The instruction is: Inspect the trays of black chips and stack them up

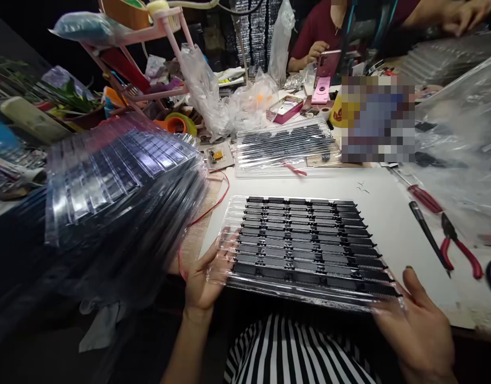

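Note:
A clear plastic tray (301, 242) filled with rows of black comb-like parts is held level at the table's front edge. My left hand (209, 274) grips its left side, the fingers reaching under the clear plastic. At the front right corner my right hand (419, 325) holds the tray from below, thumb raised beside it. A second clear tray (285, 146) with black parts lies farther back on the table. To the left rises a tall stack of clear trays (121, 170).
Red-handled pliers (449, 240), a black pen-like tool (429, 237) and another red-handled tool (424, 197) lie on the right of the white sheet (381, 213). Plastic film (469, 149) is heaped at far right. Across the table a person (317, 32) sits behind a pink phone stand (321, 90).

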Available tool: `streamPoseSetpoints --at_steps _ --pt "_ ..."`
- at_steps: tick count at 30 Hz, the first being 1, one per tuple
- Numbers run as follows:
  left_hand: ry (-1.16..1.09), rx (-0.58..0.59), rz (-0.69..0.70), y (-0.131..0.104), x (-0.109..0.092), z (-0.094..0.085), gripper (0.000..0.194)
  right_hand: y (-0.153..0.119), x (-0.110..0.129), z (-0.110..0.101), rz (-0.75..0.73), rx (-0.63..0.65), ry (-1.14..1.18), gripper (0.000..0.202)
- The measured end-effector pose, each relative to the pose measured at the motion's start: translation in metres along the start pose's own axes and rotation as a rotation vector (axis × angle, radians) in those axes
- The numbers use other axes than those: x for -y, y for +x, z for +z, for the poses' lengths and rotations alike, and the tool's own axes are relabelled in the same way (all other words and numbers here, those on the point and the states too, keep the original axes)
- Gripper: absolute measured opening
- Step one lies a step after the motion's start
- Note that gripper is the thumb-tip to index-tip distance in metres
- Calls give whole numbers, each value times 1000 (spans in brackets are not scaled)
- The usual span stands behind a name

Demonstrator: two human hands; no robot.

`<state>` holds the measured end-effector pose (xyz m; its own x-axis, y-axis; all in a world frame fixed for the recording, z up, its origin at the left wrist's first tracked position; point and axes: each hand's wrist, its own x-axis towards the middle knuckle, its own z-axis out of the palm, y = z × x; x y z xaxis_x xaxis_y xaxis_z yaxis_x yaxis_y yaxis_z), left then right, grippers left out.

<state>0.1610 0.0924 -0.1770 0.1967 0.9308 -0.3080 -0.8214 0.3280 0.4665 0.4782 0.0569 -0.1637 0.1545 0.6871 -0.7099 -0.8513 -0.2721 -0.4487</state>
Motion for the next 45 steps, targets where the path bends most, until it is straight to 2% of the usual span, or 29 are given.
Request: streamPoseSetpoints --at_steps 9,17,20,26,29,32,36,41,43,45 --pt "125 -51 24 2 2 6 70 7 -2 4 40 -13 92 33" --pt "137 -76 46 4 5 2 54 10 -2 -5 86 98 174 30" --pt "108 -30 41 5 6 -2 52 10 -3 -4 97 161 165 29" --pt "-11 144 41 5 6 -7 54 10 0 -3 118 286 102 28" --pt "-65 174 90 2 7 -4 62 6 3 -5 102 323 24 30" --pt "-77 130 203 -3 9 5 72 2 5 -8 40 346 -55 33" --pt "-20 39 308 -5 12 14 67 2 4 -9 -33 370 -86 42" --pt "40 -52 104 -6 10 9 57 7 4 -9 -24 421 -27 47" --pt "59 -63 80 -6 10 8 57 8 4 -10 -28 449 -23 46" --pt "85 -75 118 -6 11 9 56 10 5 -11 -30 471 -23 45"
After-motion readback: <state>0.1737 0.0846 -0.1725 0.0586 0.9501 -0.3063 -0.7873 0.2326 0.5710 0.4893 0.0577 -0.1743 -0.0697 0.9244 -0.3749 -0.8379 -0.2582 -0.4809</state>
